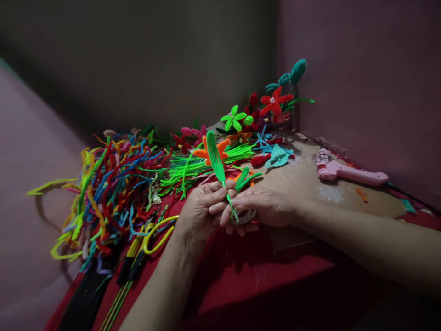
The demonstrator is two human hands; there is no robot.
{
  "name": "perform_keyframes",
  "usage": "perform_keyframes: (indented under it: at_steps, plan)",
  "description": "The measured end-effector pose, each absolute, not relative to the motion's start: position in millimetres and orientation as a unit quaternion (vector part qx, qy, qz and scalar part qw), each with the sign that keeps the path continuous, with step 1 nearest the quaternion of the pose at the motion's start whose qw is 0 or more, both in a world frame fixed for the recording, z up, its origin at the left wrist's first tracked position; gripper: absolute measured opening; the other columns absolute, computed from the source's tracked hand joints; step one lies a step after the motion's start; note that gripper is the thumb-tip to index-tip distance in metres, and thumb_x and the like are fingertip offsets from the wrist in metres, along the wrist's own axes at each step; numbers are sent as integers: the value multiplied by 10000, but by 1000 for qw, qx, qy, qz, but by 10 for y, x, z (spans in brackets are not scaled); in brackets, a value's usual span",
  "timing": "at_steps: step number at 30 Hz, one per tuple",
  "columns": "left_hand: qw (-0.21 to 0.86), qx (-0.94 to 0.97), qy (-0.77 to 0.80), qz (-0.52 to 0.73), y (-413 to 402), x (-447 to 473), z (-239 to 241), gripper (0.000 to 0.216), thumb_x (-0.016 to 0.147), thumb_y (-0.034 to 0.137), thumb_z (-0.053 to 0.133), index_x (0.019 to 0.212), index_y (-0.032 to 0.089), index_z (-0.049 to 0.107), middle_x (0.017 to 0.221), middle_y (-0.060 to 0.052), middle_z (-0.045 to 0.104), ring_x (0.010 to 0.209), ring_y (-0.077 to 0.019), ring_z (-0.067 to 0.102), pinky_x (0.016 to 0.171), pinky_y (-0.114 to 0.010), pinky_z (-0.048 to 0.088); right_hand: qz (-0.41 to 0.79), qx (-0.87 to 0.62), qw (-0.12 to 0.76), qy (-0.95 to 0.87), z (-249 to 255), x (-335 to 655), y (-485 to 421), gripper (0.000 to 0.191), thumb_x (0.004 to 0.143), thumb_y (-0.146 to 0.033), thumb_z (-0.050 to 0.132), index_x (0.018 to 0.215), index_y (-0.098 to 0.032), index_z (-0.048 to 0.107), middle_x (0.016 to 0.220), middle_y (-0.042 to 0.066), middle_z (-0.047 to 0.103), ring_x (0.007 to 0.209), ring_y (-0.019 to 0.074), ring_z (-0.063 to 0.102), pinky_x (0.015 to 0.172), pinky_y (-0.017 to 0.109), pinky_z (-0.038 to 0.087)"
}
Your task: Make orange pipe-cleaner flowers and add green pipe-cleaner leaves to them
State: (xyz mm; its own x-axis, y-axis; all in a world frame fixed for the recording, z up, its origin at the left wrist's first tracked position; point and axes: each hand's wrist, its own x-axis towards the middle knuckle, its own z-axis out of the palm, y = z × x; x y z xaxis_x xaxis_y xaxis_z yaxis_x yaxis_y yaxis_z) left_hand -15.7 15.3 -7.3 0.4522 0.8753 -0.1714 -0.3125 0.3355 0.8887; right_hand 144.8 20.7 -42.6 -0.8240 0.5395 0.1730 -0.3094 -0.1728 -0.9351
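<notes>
A long green pipe-cleaner leaf [215, 156] stands upright between my hands, its thin stem running down across my fingers. My left hand [201, 209] is closed, pinching the stem just below the leaf. From the other side my right hand [265, 204] closes on the lower stem, thumb on top. Partly hidden beneath its fingers is a pale ring-shaped roll [244, 217], which looks like tape. Smaller green leaves [243, 179] show just behind my right thumb. An orange pipe-cleaner flower [223, 149] lies behind the upright leaf.
Left is a big heap of coloured pipe cleaners [110, 188], with yellow-handled scissors [151, 239] before it. Green pipe cleaners [186, 170] lie in the middle. Finished flowers [275, 101] stand at the back. A pink glue gun [354, 172] rests on a brown board [306, 172] at right.
</notes>
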Motion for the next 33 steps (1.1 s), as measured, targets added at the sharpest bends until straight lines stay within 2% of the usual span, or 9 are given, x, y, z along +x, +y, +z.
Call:
perform_keyframes:
  at_steps: [3, 6, 9, 13, 18, 23, 27, 30, 33]
  plan:
    - [757, 421, 305, 395, 132, -154, -82, 258, 708, 136, 632, 962, 101, 599, 549, 35, 548, 293, 6, 308, 298, -127, 299, 756, -101, 273, -587, -419, 1456, 199, 298, 827, -291, 473, 867, -78, 678, 772, 88, 646, 552, 97, 545, 440, 192, 339]
    - [736, 446, 307, 405, 103, -143, -71, 288, 724, 165, 624, 1006, 138, 574, 518, 47, 521, 327, -40, 399, 317, -153, 352, 734, -144, 294, -596, -400, 1462, 184, 265, 807, -267, 492, 774, -81, 677, 734, 70, 642, 545, 87, 537, 441, 188, 318]
    - [697, 473, 354, 407, 84, -118, -62, 182, 711, 209, 653, 863, 140, 582, 457, 61, 470, 345, -77, 457, 344, -187, 397, 713, -187, 313, -598, -397, 1453, 176, 250, 795, -239, 481, 714, -89, 664, 637, 36, 615, 489, 70, 502, 418, 180, 304]
    - [660, 489, 400, 406, 85, -101, -60, 139, 718, 240, 650, 721, 124, 573, 399, 79, 396, 303, -78, 426, 340, -210, 405, 728, -180, 311, -584, -436, 1430, 181, 276, 813, -301, 487, 763, -92, 661, 704, 55, 634, 510, 82, 537, 419, 177, 347]
    - [708, 443, 370, 407, 141, -152, -83, 190, 688, 211, 679, 833, 100, 626, 414, 74, 423, 302, -30, 359, 337, -156, 349, 789, -130, 285, -528, -464, 1407, 181, 379, 828, -396, 458, 826, -77, 663, 702, 73, 618, 512, 102, 554, 411, 190, 403]
    - [755, 418, 320, 392, 200, -179, -138, 262, 672, 143, 673, 921, 73, 628, 625, -5, 574, 318, 24, 290, 282, -101, 250, 785, -143, 285, -532, -431, 1410, 156, 300, 781, -312, 483, 753, -66, 653, 684, 72, 619, 489, 90, 537, 411, 182, 399]
    - [749, 434, 295, 404, 184, -159, -121, 330, 703, 128, 642, 1027, 108, 584, 656, 2, 581, 330, 10, 328, 288, -108, 300, 762, -163, 299, -550, -429, 1427, 159, 258, 762, -271, 481, 700, -80, 642, 654, 59, 613, 484, 93, 537, 414, 189, 382]
    - [725, 440, 326, 419, 160, -140, -106, 246, 721, 168, 646, 952, 118, 578, 671, -1, 580, 381, -19, 405, 315, -128, 352, 746, -189, 319, -553, -438, 1437, 172, 252, 771, -257, 474, 672, -91, 637, 612, 42, 597, 478, 90, 528, 413, 186, 363]
    - [698, 449, 379, 410, 152, -127, -115, 150, 735, 230, 648, 797, 126, 559, 518, 45, 495, 364, -37, 423, 321, -130, 338, 738, -204, 326, -555, -440, 1436, 180, 270, 793, -294, 486, 688, -97, 639, 602, 36, 598, 475, 90, 530, 415, 189, 365]
